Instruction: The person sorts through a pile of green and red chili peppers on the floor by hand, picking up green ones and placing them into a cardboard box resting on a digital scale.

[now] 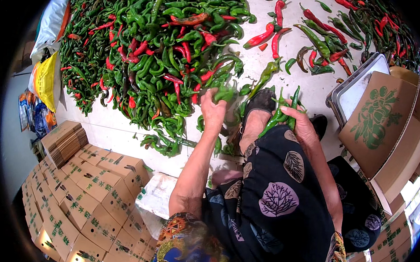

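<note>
A big heap of long green and red peppers (pixel 147 58) spreads over the pale floor in front of me. My left hand (pixel 213 108) is at the heap's near right edge, its fingers closed around a green pepper (pixel 225 93) blurred by motion. Over my knee, my right hand (pixel 302 123) grips several long green peppers (pixel 277 117) in a bunch, with their stems and tips sticking out past the fingers. Just beyond my dark shoe (pixel 262 99) lies a yellowish-green pepper (pixel 267 76).
Red and green peppers (pixel 322 40) lie scattered at the far right. A grey tray (pixel 350 85) and an upright cardboard box (pixel 377 115) stand to my right. Stacked cartons (pixel 85 191), a white block (pixel 158 199) and a yellow sack (pixel 44 81) are on the left.
</note>
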A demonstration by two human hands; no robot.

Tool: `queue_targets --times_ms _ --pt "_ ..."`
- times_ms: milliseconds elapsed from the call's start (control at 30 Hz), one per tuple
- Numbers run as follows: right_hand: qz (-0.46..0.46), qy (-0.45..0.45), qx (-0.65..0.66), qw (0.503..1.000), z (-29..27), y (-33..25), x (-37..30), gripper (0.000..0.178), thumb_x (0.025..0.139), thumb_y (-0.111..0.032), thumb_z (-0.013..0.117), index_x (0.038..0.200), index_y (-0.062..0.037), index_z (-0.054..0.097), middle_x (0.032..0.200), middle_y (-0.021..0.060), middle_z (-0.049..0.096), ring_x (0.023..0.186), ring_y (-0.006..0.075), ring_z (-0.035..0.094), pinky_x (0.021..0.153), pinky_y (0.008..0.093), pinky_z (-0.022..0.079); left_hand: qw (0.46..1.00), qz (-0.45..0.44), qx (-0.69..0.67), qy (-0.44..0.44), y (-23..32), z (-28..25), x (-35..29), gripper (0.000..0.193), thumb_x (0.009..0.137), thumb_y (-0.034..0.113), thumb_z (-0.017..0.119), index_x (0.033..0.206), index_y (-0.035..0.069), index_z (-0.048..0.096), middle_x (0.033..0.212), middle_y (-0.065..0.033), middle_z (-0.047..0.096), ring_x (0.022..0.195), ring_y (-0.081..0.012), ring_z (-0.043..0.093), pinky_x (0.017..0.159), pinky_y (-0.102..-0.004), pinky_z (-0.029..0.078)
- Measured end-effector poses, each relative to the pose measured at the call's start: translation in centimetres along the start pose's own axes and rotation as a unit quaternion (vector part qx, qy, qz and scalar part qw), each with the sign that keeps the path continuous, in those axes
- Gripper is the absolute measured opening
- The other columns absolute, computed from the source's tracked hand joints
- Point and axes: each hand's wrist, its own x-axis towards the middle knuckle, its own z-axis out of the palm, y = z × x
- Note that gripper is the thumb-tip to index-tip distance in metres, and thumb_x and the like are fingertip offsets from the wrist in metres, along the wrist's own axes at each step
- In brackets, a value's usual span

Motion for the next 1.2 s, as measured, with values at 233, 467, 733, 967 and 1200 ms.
queue_targets --times_ms 233,467,733,967,1200 --pt "-0.013 0.008 0.027 1.000 -0.7 -0.5 0.1 0.044 0.079 -0.011 0.069 0.117 0.0001 0.049 0.092 0.0126 0.063 0.082 0.0221 0.066 0.069 0.0302 0.055 0.988 0.132 0.079 -0.005 1.7 1.5 -1.2 0.068 0.065 0.008 0.069 0.127 0.001 0.042 0.120 -0.0232 0.044 0.115 -0.0354 0.043 0.102 -0.0393 0.033" --pt "0.000 0.006 0.042 0.999 -0.3 -0.3 0.1 0.044 0.080 -0.010 0.069 0.118 -0.0011 0.049 0.097 0.0121 0.062 0.085 0.0229 0.066 0.071 0.0311 0.055 0.983 0.138 0.123 0.012 2.1 1.7 1.0 0.043 0.072 0.019 0.074 0.106 0.002 0.055 0.100 -0.0171 0.051 0.097 -0.0339 0.049 0.086 -0.0422 0.041" --pt "-0.019 0.016 0.025 0.999 -3.2 -0.9 0.6 0.045 0.082 -0.011 0.066 0.121 0.0002 0.047 0.097 0.0108 0.060 0.087 0.0232 0.065 0.064 0.0287 0.054 0.957 0.232 0.167 -0.054 2.9 -4.8 -1.4 0.024 0.067 0.005 0.064 0.090 0.004 0.056 0.089 -0.0142 0.056 0.082 -0.0308 0.059 0.074 -0.0398 0.049" --pt "-0.006 0.013 0.028 0.999 -1.6 -0.8 -0.1 0.048 0.080 -0.013 0.070 0.122 -0.0024 0.048 0.096 0.0107 0.063 0.085 0.0225 0.066 0.073 0.0317 0.053 0.914 0.098 0.320 -0.230 -0.1 -2.0 -7.7 0.048 0.067 0.019 0.073 0.113 0.012 0.059 0.090 -0.0176 0.064 0.077 -0.0378 0.064 0.068 -0.0473 0.052" --pt "-0.007 -0.016 0.018 1.000 -1.9 -1.3 -0.3 0.048 0.079 -0.012 0.070 0.121 -0.0012 0.048 0.098 0.0126 0.062 0.086 0.0237 0.066 0.072 0.0311 0.055 0.940 0.122 0.248 -0.200 -2.5 -2.5 -6.0 0.044 0.067 0.014 0.072 0.110 0.008 0.063 0.090 -0.0164 0.062 0.086 -0.0344 0.062 0.076 -0.0412 0.050"
